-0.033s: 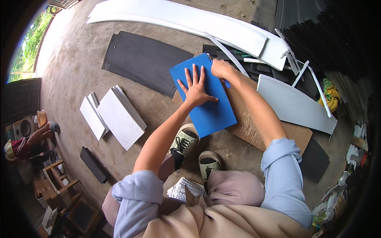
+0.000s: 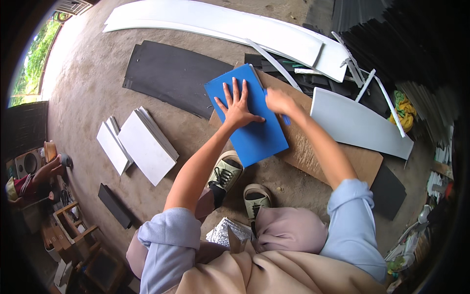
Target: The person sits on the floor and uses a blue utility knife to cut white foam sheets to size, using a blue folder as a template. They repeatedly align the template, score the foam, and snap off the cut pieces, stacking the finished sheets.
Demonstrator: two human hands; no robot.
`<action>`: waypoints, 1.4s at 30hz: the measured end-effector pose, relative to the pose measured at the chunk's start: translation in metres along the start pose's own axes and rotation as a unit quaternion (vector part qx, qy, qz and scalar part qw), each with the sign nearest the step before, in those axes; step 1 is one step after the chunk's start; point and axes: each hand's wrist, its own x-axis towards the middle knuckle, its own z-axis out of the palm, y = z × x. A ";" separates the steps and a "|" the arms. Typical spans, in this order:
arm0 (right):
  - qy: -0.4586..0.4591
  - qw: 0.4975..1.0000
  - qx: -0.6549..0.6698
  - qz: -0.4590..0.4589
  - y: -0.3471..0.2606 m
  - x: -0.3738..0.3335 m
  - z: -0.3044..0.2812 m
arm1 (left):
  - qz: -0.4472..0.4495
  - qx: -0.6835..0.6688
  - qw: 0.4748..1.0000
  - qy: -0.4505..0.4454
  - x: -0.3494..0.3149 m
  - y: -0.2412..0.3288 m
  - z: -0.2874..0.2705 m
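Observation:
A blue rectangular board (image 2: 259,139) lies tilted on a brown wooden board (image 2: 313,159) on the ground before me. My left hand (image 2: 238,111) presses flat on its upper half, fingers spread. Along the right edge of the blue board, my right hand (image 2: 280,102) is closed round a slim blue tool (image 2: 286,119) that looks like a utility knife. Only bits of its handle show past my fist; any blade is hidden. A thin pale edge of another sheet shows under the blue board's top right side.
Black sheet (image 2: 176,73) lies far left, white stacked sheets (image 2: 147,147) left, long white sheets (image 2: 210,19) at the back. A grey-white panel (image 2: 360,122) overlaps the wooden board's right side. Dark scraps and strips lie behind it. A person's legs (image 2: 46,171) show far left.
My right fist has slid toward me along the blue board's right edge, with the blue tool in it. My left hand stays pressed on the board. The whole view has shifted slightly.

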 end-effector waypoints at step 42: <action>-0.009 0.998 0.049 0.035 0.036 -0.193 0.048 | -0.022 0.027 0.999 -0.016 0.003 0.003 0.000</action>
